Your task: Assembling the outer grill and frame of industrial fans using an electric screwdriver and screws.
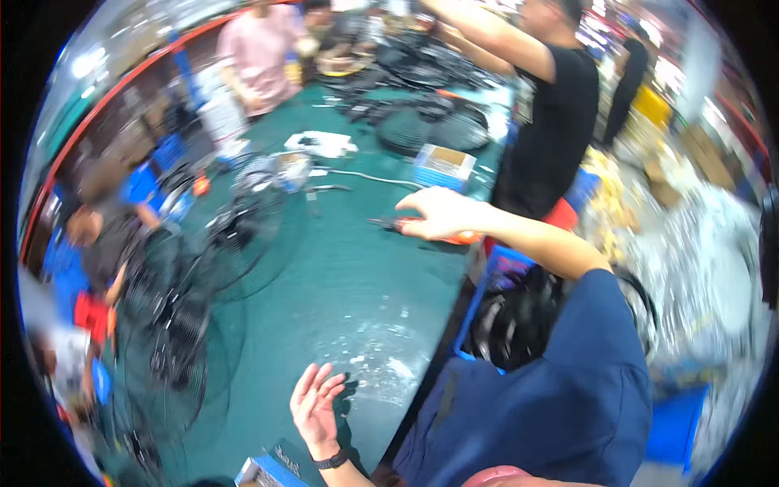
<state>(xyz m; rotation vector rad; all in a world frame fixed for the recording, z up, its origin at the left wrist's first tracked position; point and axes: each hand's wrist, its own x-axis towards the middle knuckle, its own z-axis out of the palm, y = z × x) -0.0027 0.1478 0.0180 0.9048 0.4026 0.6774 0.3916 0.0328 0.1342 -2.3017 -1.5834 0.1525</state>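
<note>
An orange-handled tool (454,235), judged light, stiff and best taken by its handle, is being gripped by the right hand (438,213) near the table's (341,276) right edge, while the left hand (315,403) is being held open, empty, above the table.

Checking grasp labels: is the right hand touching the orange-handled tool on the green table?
Touching. The head view shows the right hand laid over the orange-handled tool, fingers covering its handle, no gap visible, on the green table.

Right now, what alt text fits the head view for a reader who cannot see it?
The person's right hand grips an orange-handled tool on a long green-topped workbench, while the open left hand hovers near its front edge. Black wire fan guards lie to the left; other people stand at the far end.
</note>
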